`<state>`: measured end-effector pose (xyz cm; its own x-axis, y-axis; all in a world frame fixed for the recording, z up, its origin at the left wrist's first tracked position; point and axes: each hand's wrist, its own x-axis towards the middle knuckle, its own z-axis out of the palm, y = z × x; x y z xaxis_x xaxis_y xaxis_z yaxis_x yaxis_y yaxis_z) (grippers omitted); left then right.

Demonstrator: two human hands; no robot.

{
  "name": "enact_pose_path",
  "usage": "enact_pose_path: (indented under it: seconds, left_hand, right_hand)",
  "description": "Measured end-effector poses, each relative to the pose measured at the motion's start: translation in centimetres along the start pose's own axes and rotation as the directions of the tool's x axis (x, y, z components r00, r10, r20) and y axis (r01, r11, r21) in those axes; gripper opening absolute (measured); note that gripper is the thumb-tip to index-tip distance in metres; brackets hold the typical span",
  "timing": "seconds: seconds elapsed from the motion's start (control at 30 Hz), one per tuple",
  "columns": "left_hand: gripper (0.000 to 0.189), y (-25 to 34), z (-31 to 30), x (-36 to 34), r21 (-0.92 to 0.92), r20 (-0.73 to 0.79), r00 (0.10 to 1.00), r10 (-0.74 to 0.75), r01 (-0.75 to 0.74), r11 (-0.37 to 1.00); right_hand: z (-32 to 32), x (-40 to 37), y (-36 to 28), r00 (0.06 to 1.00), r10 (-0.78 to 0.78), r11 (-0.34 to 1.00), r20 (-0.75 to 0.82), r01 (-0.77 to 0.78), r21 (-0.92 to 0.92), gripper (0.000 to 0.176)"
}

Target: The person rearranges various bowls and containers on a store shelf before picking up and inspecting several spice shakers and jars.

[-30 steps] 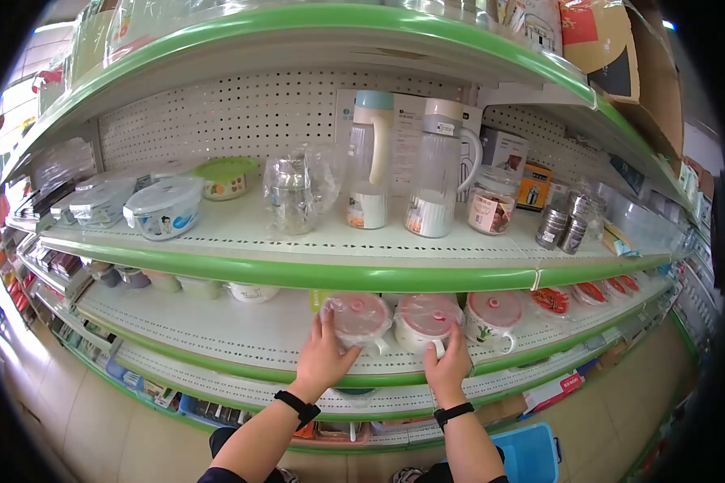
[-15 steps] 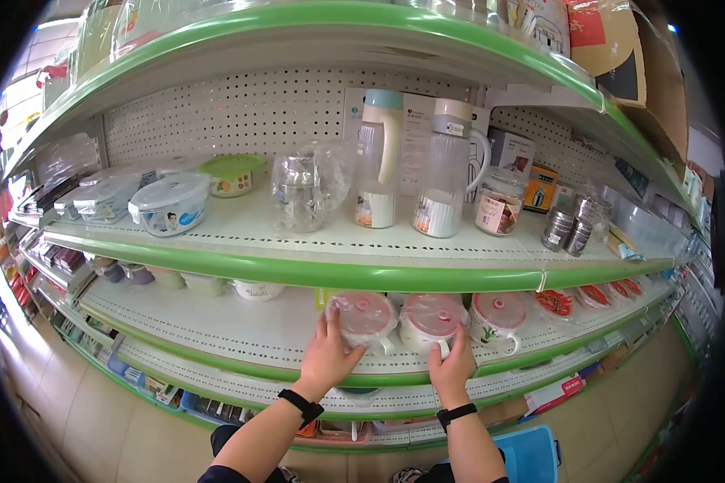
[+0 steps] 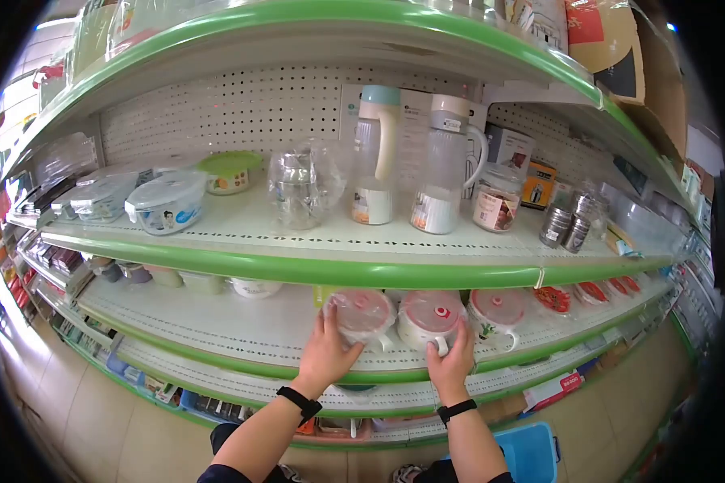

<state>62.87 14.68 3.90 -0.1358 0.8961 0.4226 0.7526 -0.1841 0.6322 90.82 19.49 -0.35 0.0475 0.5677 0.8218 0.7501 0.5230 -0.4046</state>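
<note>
Three white lidded mugs with pink-red lids stand in a row on the second white shelf (image 3: 217, 326). My left hand (image 3: 327, 354) grips the left mug (image 3: 362, 314), which is wrapped in clear plastic. My right hand (image 3: 451, 362) holds the middle mug (image 3: 429, 318) by its front and handle. The third mug (image 3: 495, 314) stands untouched just to the right. Both wrists wear black bands.
The shelf above holds a wrapped glass pot (image 3: 302, 189), two tall plastic jugs (image 3: 441, 165), a jar (image 3: 494, 205), metal tins (image 3: 564, 227) and lidded food boxes (image 3: 165, 201). Red-lidded items (image 3: 592, 291) line the right. A blue bin (image 3: 532, 452) sits on the floor.
Both hands stay on the same mugs. The view has shifted slightly, and the mugs sit a little further back under the upper shelf's green edge.
</note>
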Motion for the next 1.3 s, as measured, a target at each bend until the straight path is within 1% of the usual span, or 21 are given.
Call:
enact_pose_path:
  seconds: [0.07, 0.17, 0.23, 0.27, 0.37, 0.43, 0.47, 0.53, 0.6, 0.63, 0.67, 0.73, 0.8, 0.87, 0.97, 1.07, 1.13, 1.17, 1.2, 1.23, 1.3]
  left_hand:
    - [0.110, 0.2, -0.2, 0.0, -0.016, 0.000, 1.000, -0.015, 0.015, 1.000]
    - [0.115, 0.8, -0.7, -0.1, -0.024, -0.030, 0.999, -0.020, 0.019, 1.000]
    - [0.118, 1.0, -1.1, -0.3, -0.032, -0.054, 0.999, -0.009, 0.007, 0.999]
    - [0.117, 0.8, -1.0, -0.4, 0.004, -0.098, 0.994, 0.046, -0.046, 0.999]
    - [0.113, 0.1, -0.7, -0.6, 0.111, -0.203, 0.952, 0.228, -0.209, 0.972]
    - [0.107, 0.3, -1.2, -1.2, 0.166, -0.241, 0.901, 0.360, -0.327, 0.930]
    - [0.102, 0.4, -1.7, -1.6, 0.160, -0.244, 0.850, 0.466, -0.438, 0.884]
    - [0.092, 1.2, -3.1, -2.8, 0.148, -0.252, 0.713, 0.654, -0.640, 0.754]
    - [0.084, 3.5, -6.1, -3.2, 0.165, -0.280, 0.588, 0.759, -0.749, 0.641]
    - [0.080, 4.9, -7.9, -3.0, 0.174, -0.291, 0.520, 0.803, -0.797, 0.579]
    - [0.079, 6.2, -9.9, -2.6, 0.200, -0.326, 0.513, 0.794, -0.784, 0.588]
    - [0.077, 8.7, -14.1, -0.4, 0.254, -0.399, 0.490, 0.775, -0.753, 0.607]
    - [0.075, 10.7, -17.4, 3.0, 0.274, -0.455, 0.565, 0.688, -0.647, 0.712]
    - [0.079, 11.5, -19.8, 7.5, 0.302, -0.548, 0.575, 0.607, -0.541, 0.785]
    - [0.086, 12.2, -22.1, 11.6, 0.289, -0.520, 0.738, 0.430, -0.321, 0.902]
    - [0.089, 11.0, -22.7, 14.9, 0.234, -0.400, 0.852, 0.337, -0.261, 0.937]
    - [0.086, 11.3, -23.4, 15.8, -0.069, -0.144, 0.980, 0.136, -0.147, 0.987]
    - [0.084, 10.4, -22.6, 16.4, -0.120, -0.169, 0.962, 0.212, -0.234, 0.965]
    - [0.081, 9.4, -21.9, 16.8, -0.155, -0.208, 0.938, 0.276, -0.310, 0.938]
    - [0.078, 10.1, -22.2, 16.3, -0.039, -0.215, 0.949, 0.229, -0.242, 0.969]
    - [0.074, 10.1, -22.1, 16.2, -0.105, -0.241, 0.949, 0.203, -0.233, 0.967]
  right_hand:
    - [-0.8, 0.1, -0.6, 0.999, 0.020, 0.999, -0.031, -0.018, 0.051, 0.080]
    - [-0.6, -0.7, 1.2, 0.997, 0.048, 0.980, -0.060, -0.035, 0.193, 0.083]
    - [-2.3, 0.3, 0.0, 0.991, -0.068, 0.990, -0.116, 0.081, 0.115, 0.080]
    - [-3.5, 0.9, -0.8, 0.982, -0.126, 0.988, -0.140, 0.138, 0.074, 0.078]
    - [-7.8, 4.5, -4.7, 0.916, -0.354, 0.924, -0.191, 0.374, 0.078, 0.074]
    - [-10.6, 8.4, -7.7, 0.868, -0.433, 0.872, -0.245, 0.472, 0.130, 0.070]
    - [-11.9, 10.5, -9.2, 0.841, -0.468, 0.841, -0.272, 0.519, 0.154, 0.068]
    - [-14.6, 14.6, -11.5, 0.812, -0.541, 0.825, -0.221, 0.563, 0.047, 0.060]
    - [-15.3, 19.0, -14.1, 0.794, -0.542, 0.801, -0.275, 0.587, 0.118, 0.054]
    - [-15.3, 20.8, -14.9, 0.840, -0.484, 0.834, -0.245, 0.527, 0.160, 0.056]
    - [-15.2, 22.3, -15.5, 0.881, -0.423, 0.864, -0.210, 0.462, 0.200, 0.058]
    - [-13.7, 25.7, -16.1, 0.904, -0.380, 0.883, -0.198, 0.418, 0.213, 0.062]
    - [-12.0, 28.4, -16.6, 0.928, -0.330, 0.901, -0.174, 0.364, 0.234, 0.066]
    - [-10.4, 30.3, -17.1, 0.956, -0.263, 0.921, -0.129, 0.289, 0.261, 0.070]
    - [-7.9, 32.0, -16.7, 0.969, -0.217, 0.944, -0.120, 0.240, 0.227, 0.072]
    - [-5.8, 33.3, -14.9, 0.977, -0.186, 0.965, -0.104, 0.202, 0.166, 0.075]
    - [-6.1, 33.8, -14.9, 0.979, -0.166, 0.961, -0.116, 0.186, 0.204, 0.074]
    - [-5.7, 34.0, -14.6, 0.973, -0.167, 0.969, -0.157, 0.191, 0.155, 0.071]
    - [-5.7, 34.1, -14.2, 0.956, -0.225, 0.965, -0.187, 0.246, 0.096, 0.069]
    - [-5.7, 34.1, -14.5, 0.958, -0.225, 0.962, -0.177, 0.247, 0.115, 0.065]
    - [-5.4, 34.0, -15.2, 0.908, -0.345, 0.921, -0.238, 0.376, 0.098, 0.060]
